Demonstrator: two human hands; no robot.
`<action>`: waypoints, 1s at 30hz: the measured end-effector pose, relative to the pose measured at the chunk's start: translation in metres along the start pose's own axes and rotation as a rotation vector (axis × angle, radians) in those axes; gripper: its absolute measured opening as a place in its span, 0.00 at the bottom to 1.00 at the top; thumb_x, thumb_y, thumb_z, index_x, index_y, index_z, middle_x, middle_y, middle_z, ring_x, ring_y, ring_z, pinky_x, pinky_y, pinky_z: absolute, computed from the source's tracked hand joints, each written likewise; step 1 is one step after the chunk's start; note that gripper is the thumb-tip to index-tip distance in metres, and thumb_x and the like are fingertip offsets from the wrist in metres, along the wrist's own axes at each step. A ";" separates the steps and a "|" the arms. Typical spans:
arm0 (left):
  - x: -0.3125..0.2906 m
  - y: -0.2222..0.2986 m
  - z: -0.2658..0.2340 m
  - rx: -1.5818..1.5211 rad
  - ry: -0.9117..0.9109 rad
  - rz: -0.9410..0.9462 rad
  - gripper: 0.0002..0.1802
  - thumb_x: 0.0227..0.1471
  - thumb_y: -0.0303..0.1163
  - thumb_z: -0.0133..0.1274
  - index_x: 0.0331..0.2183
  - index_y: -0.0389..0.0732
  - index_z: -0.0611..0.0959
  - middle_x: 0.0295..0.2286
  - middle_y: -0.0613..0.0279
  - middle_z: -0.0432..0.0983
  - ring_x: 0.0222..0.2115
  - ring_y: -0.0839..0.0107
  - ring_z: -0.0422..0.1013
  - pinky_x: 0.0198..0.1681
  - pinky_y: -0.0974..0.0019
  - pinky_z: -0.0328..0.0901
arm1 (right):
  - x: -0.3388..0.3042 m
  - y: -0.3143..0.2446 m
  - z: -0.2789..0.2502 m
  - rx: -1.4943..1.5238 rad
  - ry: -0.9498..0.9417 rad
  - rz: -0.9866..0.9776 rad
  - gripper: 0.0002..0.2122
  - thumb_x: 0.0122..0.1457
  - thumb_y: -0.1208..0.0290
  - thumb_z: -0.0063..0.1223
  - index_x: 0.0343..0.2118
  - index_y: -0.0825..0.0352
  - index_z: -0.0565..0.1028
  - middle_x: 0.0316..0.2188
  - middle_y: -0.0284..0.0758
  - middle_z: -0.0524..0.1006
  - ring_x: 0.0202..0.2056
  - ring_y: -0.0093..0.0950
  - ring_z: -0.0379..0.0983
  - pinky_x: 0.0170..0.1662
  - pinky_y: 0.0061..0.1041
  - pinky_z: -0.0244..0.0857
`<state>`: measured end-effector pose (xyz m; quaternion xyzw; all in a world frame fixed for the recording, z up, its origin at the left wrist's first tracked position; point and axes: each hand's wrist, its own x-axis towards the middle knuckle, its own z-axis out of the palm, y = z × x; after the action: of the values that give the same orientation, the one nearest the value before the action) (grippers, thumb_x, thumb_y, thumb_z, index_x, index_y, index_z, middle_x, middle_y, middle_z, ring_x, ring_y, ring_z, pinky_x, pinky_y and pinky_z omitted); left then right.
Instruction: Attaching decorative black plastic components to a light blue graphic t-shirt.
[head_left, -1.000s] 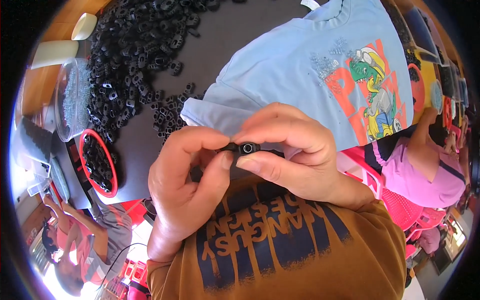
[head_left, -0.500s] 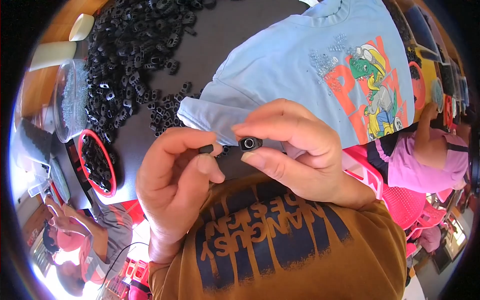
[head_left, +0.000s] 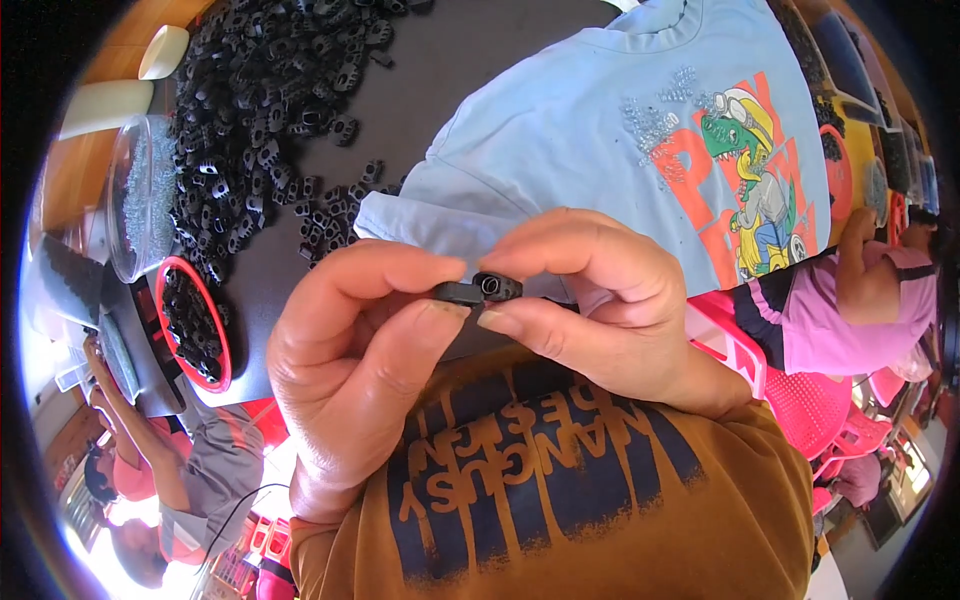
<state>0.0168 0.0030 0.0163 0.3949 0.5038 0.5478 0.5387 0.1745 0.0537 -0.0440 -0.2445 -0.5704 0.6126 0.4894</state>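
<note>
Between the thumb and forefinger of my left hand (head_left: 345, 350) is a small dark plastic plunger (head_left: 458, 293), pinched flat. My right hand (head_left: 610, 290) pinches a black cord lock body (head_left: 508, 289) by its top and bottom. A round metal spring end (head_left: 490, 286) shows in the opening that faces me. The plunger's right end meets the body's left side; whether it is inside or only touching, I cannot tell. Both hands are above the near edge of a dark table. Just beyond them lies a light blue T-shirt (head_left: 520, 150) with loose small springs (head_left: 648, 128) on its print.
A large heap of black plastic parts (head_left: 270, 110) covers the far left, with smaller parts (head_left: 325, 222) nearer. A red-rimmed basket (head_left: 229, 345) and a clear tub of springs (head_left: 150, 195) stand left. Other people sit at both sides; a pink chair (head_left: 800, 410) is right.
My left hand has moved right with the plunger, bringing it up against the cord lock body. The body has turned slightly in my right hand, which stays in nearly the same place.
</note>
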 end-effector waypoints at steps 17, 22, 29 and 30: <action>0.015 0.016 0.004 0.255 -0.025 -0.377 0.05 0.51 0.20 0.51 0.33 0.30 0.78 0.26 0.65 0.73 0.25 0.85 0.67 0.26 0.82 0.60 | -0.002 0.006 -0.014 -0.066 -0.119 0.047 0.09 0.47 0.83 0.58 0.33 0.71 0.76 0.28 0.37 0.76 0.28 0.27 0.72 0.30 0.22 0.64; 0.025 0.007 -0.002 0.581 -0.147 -0.169 0.05 0.47 0.17 0.51 0.30 0.32 0.78 0.23 0.61 0.72 0.21 0.77 0.67 0.23 0.76 0.60 | -0.002 0.008 -0.014 -0.041 -0.058 0.084 0.06 0.48 0.80 0.58 0.31 0.69 0.76 0.25 0.34 0.76 0.27 0.27 0.72 0.29 0.22 0.64; 0.029 -0.002 -0.001 0.906 -0.311 0.327 0.10 0.40 0.15 0.54 0.31 0.30 0.77 0.22 0.56 0.71 0.20 0.63 0.69 0.22 0.67 0.64 | -0.004 0.008 -0.014 -0.008 0.002 0.078 0.05 0.48 0.81 0.58 0.30 0.70 0.76 0.25 0.34 0.76 0.25 0.25 0.72 0.28 0.20 0.64; 0.029 -0.002 -0.001 0.916 -0.320 0.349 0.12 0.39 0.14 0.54 0.32 0.29 0.77 0.22 0.55 0.72 0.21 0.62 0.70 0.22 0.67 0.66 | -0.005 0.008 -0.014 0.018 0.009 0.072 0.05 0.49 0.81 0.57 0.30 0.70 0.76 0.25 0.34 0.76 0.25 0.25 0.72 0.27 0.19 0.64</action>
<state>0.0134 0.0314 0.0107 0.7473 0.5300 0.2853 0.2815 0.1855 0.0569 -0.0562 -0.2634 -0.5536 0.6337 0.4718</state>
